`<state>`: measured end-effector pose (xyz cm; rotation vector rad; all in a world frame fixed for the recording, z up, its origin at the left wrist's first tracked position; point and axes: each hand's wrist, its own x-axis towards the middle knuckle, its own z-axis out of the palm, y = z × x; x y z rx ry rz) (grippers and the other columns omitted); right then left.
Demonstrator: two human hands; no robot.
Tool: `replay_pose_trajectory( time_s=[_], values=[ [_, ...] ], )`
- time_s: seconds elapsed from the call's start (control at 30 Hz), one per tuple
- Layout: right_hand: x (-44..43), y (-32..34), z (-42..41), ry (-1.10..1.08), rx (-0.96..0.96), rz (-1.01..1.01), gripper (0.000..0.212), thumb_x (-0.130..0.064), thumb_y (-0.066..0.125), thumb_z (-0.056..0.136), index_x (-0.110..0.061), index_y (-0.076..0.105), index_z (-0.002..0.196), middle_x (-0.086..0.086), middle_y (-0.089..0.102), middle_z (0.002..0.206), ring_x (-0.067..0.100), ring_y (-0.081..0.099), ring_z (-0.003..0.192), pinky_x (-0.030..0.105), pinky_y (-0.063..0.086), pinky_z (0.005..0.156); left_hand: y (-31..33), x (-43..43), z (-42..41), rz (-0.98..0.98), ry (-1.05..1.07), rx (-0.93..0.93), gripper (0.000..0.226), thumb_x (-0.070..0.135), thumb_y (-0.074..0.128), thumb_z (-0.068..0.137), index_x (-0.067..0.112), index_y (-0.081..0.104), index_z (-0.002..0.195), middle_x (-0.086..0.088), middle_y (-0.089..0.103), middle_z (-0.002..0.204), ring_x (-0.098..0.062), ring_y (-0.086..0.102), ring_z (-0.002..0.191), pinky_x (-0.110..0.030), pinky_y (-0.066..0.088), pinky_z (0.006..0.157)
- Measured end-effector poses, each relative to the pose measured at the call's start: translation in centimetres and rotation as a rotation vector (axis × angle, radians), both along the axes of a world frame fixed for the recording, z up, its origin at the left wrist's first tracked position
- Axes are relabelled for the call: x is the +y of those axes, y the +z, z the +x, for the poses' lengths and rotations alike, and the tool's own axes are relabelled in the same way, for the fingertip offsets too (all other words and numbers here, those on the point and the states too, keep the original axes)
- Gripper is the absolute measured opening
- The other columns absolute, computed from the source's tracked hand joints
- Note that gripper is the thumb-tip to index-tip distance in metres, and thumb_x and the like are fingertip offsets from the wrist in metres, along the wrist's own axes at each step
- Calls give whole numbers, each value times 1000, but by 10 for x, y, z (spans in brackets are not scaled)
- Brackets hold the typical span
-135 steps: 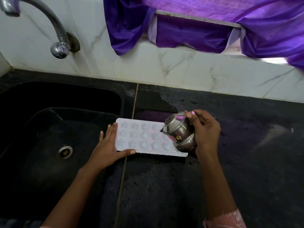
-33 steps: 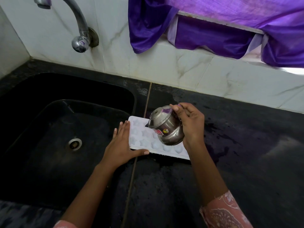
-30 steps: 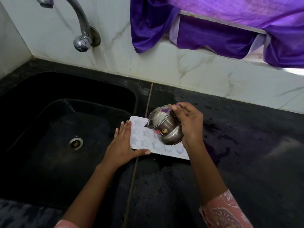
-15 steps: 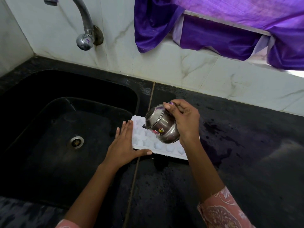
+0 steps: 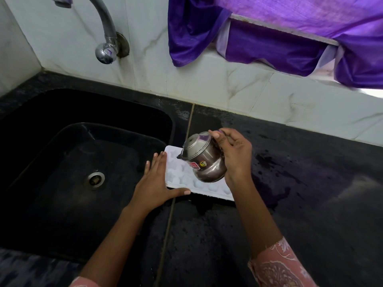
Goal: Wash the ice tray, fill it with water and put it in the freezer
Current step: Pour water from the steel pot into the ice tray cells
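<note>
A white ice tray (image 5: 179, 179) lies flat on the black counter, its left end at the sink's rim. My left hand (image 5: 158, 185) rests flat against that left end, fingers spread, thumb along the tray's near edge. My right hand (image 5: 234, 154) grips a small steel pot (image 5: 202, 160) with stickers on its side. The pot is tipped to the left over the tray's left half, its mouth close above the cells. Much of the tray's right part is hidden behind the pot and my right hand.
A black sink (image 5: 62, 162) with a round drain (image 5: 95, 179) lies to the left. A chrome tap (image 5: 105, 38) juts from the white marble wall above it. Wet black counter (image 5: 300, 193) stretches right. Purple cloth (image 5: 269, 34) hangs over the ledge behind.
The pot has moved leftward along the tray, from its right end toward its left half, still tipped. My left hand stays on the tray's left end. The view shifted slightly.
</note>
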<state>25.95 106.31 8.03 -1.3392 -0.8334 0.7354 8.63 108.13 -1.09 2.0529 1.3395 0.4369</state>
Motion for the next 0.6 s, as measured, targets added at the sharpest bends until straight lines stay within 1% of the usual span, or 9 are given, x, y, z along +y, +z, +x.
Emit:
replay_pose_trajectory(
  time_s=[0.07, 0.13, 0.17, 0.23, 0.3, 0.33, 0.4, 0.5, 0.6],
  values=[
    [-2, 0, 1, -11, 70, 5, 10, -8, 70, 77, -16, 67, 74, -4, 70, 73, 11, 64, 73, 26, 52, 76, 0, 0, 0, -8, -1, -8, 145, 100, 31, 37, 16, -8, 149, 5, -7, 158, 6, -25, 131, -12, -20, 103],
    [-6, 0, 4, -23, 126, 18, 13, -8, 70, 77, -19, 68, 71, 0, 71, 74, 18, 64, 78, 30, 52, 79, 0, 0, 0, -3, 0, -6, 144, 97, 37, 39, 16, -8, 149, 5, -7, 158, 5, -25, 131, -15, -18, 105],
    [-8, 1, 6, -29, 142, 26, 14, -8, 70, 77, -20, 68, 70, 2, 71, 75, 19, 64, 79, 30, 52, 79, 0, 0, 0, 3, 1, -1, 141, 94, 40, 41, 17, -8, 149, 5, -7, 158, 6, -25, 131, -17, -17, 106],
    [-12, 3, 12, -49, 149, 42, 10, -8, 69, 77, -16, 67, 72, -3, 71, 71, 13, 64, 74, 24, 53, 74, 4, -2, 1, 1, 2, 1, 135, 87, 48, 47, 17, -9, 149, 5, -9, 157, 7, -29, 125, -19, -15, 107],
    [-19, 4, 20, -84, 139, 55, 7, -6, 67, 78, -12, 65, 74, -7, 70, 67, 7, 64, 69, 18, 53, 69, 9, -5, 2, -27, 0, 15, 128, 73, 65, 61, 17, -9, 148, 4, -10, 157, 7, -28, 121, -24, -9, 110],
    [-23, 4, 24, -105, 131, 55, 8, -6, 67, 79, -12, 64, 75, -7, 70, 69, 7, 63, 70, 18, 53, 69, 11, -6, 2, -39, 5, 17, 122, 63, 69, 66, 17, -9, 148, 4, -10, 157, 6, -25, 120, -27, -6, 113],
    [-32, 5, 34, -142, 100, 48, 7, -6, 67, 79, -12, 64, 75, 0, 69, 75, 12, 63, 76, 19, 53, 70, 14, -8, 3, -52, 17, 14, 118, 56, 70, 70, 18, -9, 148, 5, -10, 157, 4, -22, 120, -33, -1, 115],
    [-47, 3, 50, -188, 78, 47, 9, -6, 68, 78, -14, 65, 74, -6, 71, 68, 9, 65, 73, 18, 53, 70, 9, -5, 2, -42, 15, 8, 119, 58, 69, 67, 18, -7, 149, 6, -8, 158, 6, -22, 123, -31, -3, 114],
    [-62, 2, 66, -232, 45, 45, 12, -6, 68, 78, -16, 64, 73, -9, 71, 66, 5, 66, 70, 17, 53, 68, 1, -2, 1, -4, -3, -14, 127, 74, 62, 56, 18, -4, 149, 5, -3, 158, 7, -20, 130, -22, -12, 110]
  ],
)
